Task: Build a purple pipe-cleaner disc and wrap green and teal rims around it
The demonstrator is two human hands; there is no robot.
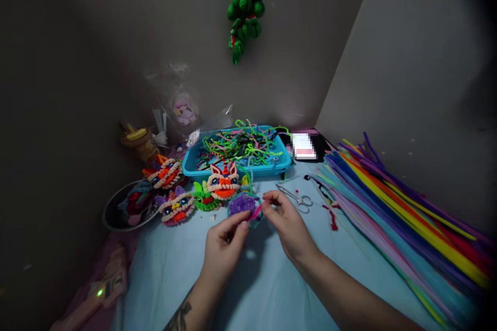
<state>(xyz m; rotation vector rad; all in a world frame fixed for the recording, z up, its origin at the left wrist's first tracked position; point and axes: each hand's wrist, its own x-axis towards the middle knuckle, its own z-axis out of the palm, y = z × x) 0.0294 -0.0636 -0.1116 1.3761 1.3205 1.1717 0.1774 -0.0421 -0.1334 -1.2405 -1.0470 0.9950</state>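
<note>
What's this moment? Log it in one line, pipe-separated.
left hand: pinching pink strip | right hand: at strip's other end | purple piece: by left fingertips | scissors: on blue cloth near right hand

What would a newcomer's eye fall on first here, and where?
Probably the bright bundle of pipe cleaners on the right of the table, then the green ornament hanging against the back wall. Near the middle, the left hand and right hand hold a pink strip, with a blue tray of tangled strips beyond.
</note>
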